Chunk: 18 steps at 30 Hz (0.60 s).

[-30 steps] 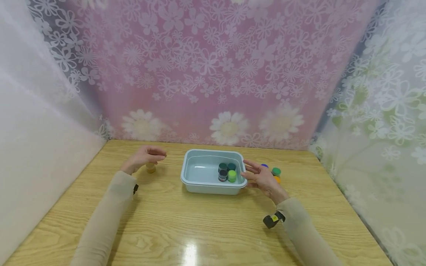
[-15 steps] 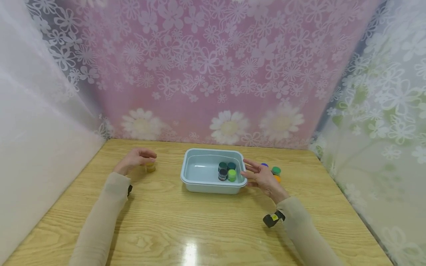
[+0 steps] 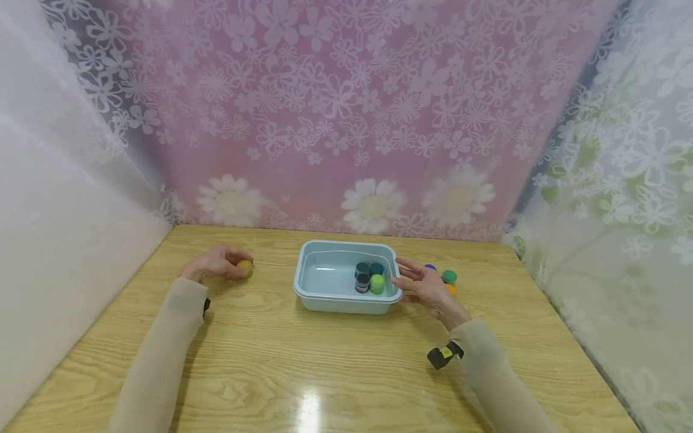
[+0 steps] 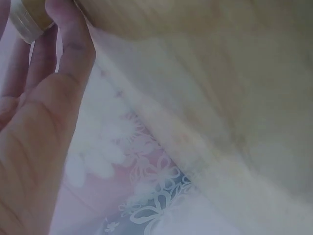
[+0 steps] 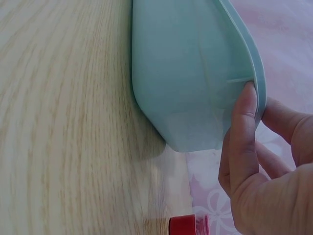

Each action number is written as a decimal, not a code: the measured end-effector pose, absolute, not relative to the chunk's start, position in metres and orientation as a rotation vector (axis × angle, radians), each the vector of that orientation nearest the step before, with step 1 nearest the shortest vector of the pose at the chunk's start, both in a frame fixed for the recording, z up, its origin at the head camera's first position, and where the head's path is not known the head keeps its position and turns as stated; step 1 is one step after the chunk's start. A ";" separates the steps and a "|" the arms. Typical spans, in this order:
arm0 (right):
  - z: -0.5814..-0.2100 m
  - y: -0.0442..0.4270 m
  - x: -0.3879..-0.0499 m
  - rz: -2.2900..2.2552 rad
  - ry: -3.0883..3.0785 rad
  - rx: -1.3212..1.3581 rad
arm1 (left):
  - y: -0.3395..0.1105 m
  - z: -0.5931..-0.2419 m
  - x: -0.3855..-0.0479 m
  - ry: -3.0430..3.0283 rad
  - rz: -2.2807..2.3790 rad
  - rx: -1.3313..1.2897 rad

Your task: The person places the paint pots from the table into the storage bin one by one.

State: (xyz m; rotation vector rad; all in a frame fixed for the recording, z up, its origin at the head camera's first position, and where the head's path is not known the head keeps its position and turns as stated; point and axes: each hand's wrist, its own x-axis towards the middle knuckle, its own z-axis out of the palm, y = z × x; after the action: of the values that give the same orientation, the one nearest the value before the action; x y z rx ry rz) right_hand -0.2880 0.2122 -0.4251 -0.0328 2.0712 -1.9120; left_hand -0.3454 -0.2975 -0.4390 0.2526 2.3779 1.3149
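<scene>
In the head view my left hand (image 3: 213, 263) pinches a small yellow-lidded jar (image 3: 245, 268) at the table's left. The left wrist view shows the clear side of this jar (image 4: 25, 24) between thumb and fingers. My right hand (image 3: 430, 293) holds the right end of a pale blue tub (image 3: 346, 305), one digit overlapping its rim. From the right wrist view, fingers (image 5: 243, 132) press the tub (image 5: 181, 83) just under the lip, with another digit at the rim's far side. Inside the tub's right half, several jars stand together, a light green one (image 3: 377, 284) and darker ones (image 3: 362, 282).
Beside my right hand stand a green-lidded jar (image 3: 449, 276), an orange one (image 3: 451, 289) and a blue one (image 3: 430, 266), partly hidden. A red-lidded jar (image 5: 188, 225) shows in the right wrist view. Floral curtains (image 3: 335, 120) enclose the wooden table (image 3: 260, 361).
My left hand has moved left and slightly down, closing its fingers on the yellow jar, which now shows more of its lid. My right hand and the tub have stayed in place.
</scene>
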 end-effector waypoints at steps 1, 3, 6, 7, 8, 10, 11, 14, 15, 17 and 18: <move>-0.425 0.212 -0.288 -1.910 2.072 -0.034 | -0.298 -0.439 -0.345 2.385 1.304 0.246; -0.425 0.212 -0.288 -1.908 2.071 -0.038 | -0.298 -0.439 -0.345 2.403 1.284 0.242; -0.424 0.211 -0.288 -1.908 2.071 -0.040 | -0.297 -0.439 -0.345 2.415 1.265 0.225; -0.425 0.212 -0.288 -1.906 2.072 -0.040 | -0.297 -0.439 -0.345 2.421 1.260 0.213; -0.425 0.211 -0.288 -1.905 2.074 -0.038 | -0.296 -0.439 -0.345 2.423 1.258 0.205; -0.425 0.211 -0.288 -1.896 2.082 -0.034 | -0.296 -0.439 -0.345 2.424 1.249 0.207; -0.426 0.211 -0.288 -1.893 2.086 -0.033 | -0.296 -0.439 -0.346 2.425 1.251 0.204; -0.426 0.211 -0.288 -1.891 2.094 -0.034 | -0.296 -0.439 -0.347 2.404 1.279 0.215; -0.426 0.211 -0.288 -1.892 2.094 -0.037 | -0.296 -0.439 -0.347 2.392 1.294 0.229; -0.425 0.211 -0.288 -1.899 2.091 -0.039 | -0.295 -0.438 -0.347 2.378 1.327 0.238; -0.425 0.211 -0.288 -1.900 2.090 -0.039 | -0.294 -0.437 -0.346 2.371 1.342 0.244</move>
State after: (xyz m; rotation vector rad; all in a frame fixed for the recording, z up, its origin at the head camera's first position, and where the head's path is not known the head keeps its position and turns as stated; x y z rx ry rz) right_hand -0.2877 0.2113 -0.4246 -0.0386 2.0902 -1.8997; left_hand -0.3465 -0.2941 -0.4368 0.2443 2.3713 1.3418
